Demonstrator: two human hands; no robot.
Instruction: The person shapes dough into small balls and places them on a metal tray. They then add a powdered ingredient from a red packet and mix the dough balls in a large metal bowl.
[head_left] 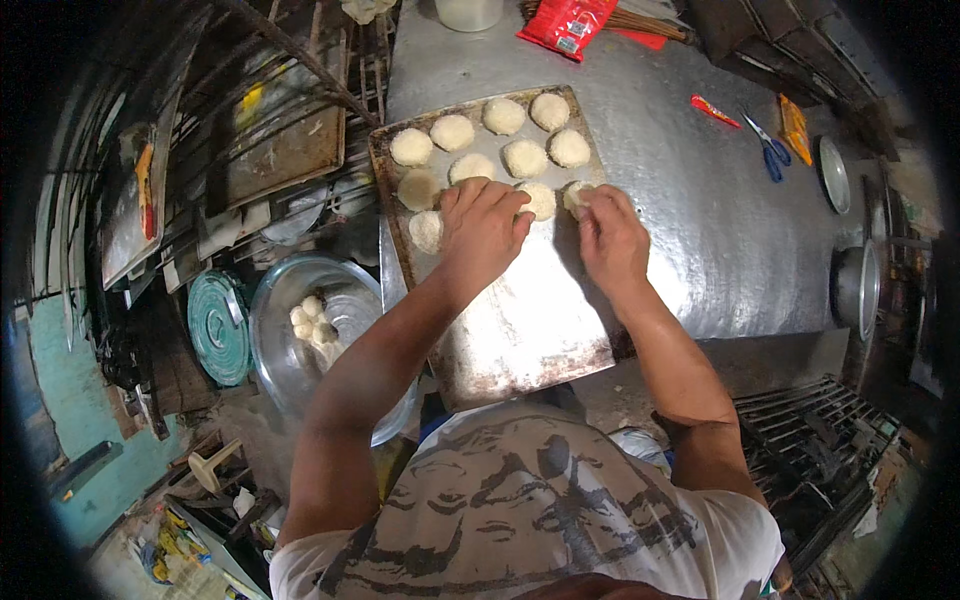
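Observation:
Pale round dough pieces [503, 116], crumb-coated in look, stand in rows on a worn metal baking tray [520, 340]. My left hand [485, 225] lies palm down over the third row, fingers spread and slightly bent. Its fingertips reach the edge of one dough piece [538, 202]; what lies beneath the palm is hidden. At the right end of that row, my right hand [612, 238] is closed, with thumb and fingers pinching a dough piece [575, 196] at the tray's edge. The near half of the tray shows bare metal.
A steel basin [265, 345] with small dough balls [312, 320] stands left of the tray, beside a green lid [218, 328]. On the metal table [720, 220] lie scissors [768, 150], an orange packet [795, 130] and a red packet [567, 25]. A pot [855, 290] stands at right.

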